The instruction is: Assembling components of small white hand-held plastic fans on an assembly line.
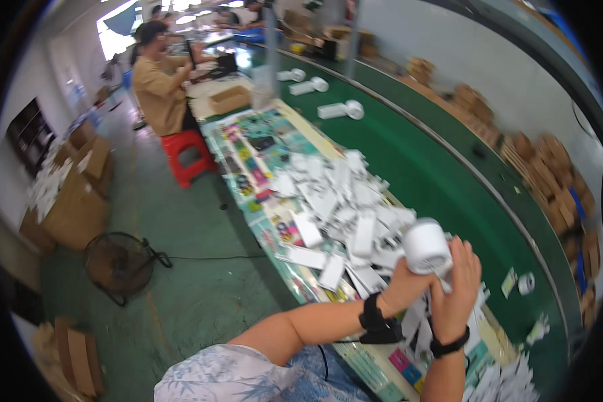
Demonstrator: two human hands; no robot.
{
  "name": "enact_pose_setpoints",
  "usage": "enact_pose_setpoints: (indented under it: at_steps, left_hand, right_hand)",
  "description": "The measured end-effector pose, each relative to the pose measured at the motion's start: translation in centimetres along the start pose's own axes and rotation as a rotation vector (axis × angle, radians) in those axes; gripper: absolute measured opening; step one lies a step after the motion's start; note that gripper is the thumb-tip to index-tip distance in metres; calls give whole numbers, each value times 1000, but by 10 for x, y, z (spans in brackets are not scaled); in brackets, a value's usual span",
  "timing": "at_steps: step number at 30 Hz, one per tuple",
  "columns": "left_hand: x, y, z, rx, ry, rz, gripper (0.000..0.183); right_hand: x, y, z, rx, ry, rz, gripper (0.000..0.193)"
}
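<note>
A white cylindrical device (425, 246) with a grilled round face is held up over the workbench. My left hand (403, 283) grips it from below and behind. My right hand (457, 287) wraps its right side and lower stem. Both wrists wear black bands. Under my hands lies a heap of flat white cardboard pieces (342, 201) spread over the bench (248, 144), which is covered with colourful printed sheets.
A green conveyor belt (422, 167) runs along the right of the bench and carries white devices (342, 110). A seated person (157, 84) works on a red stool (187, 155) further up. Cardboard boxes (74, 201), a floor fan (120, 264) and stacked cartons (549, 174) stand around.
</note>
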State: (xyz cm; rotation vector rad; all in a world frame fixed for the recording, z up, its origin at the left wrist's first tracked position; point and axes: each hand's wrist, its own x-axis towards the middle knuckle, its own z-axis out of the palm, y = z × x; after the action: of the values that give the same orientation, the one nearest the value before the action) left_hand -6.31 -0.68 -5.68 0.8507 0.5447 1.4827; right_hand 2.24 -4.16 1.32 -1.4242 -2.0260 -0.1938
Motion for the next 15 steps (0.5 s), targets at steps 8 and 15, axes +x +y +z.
enact_pose_setpoints:
  at_steps: [8,15]
  left_hand:
    - [-4,39,-1,-255,-123,108,34]
    - [-22,56,-12,-385,-183,62,36]
  right_hand:
    - [-46,55,-3,724,-225,582,31]
    - [-54,27,1,741,218,442,47]
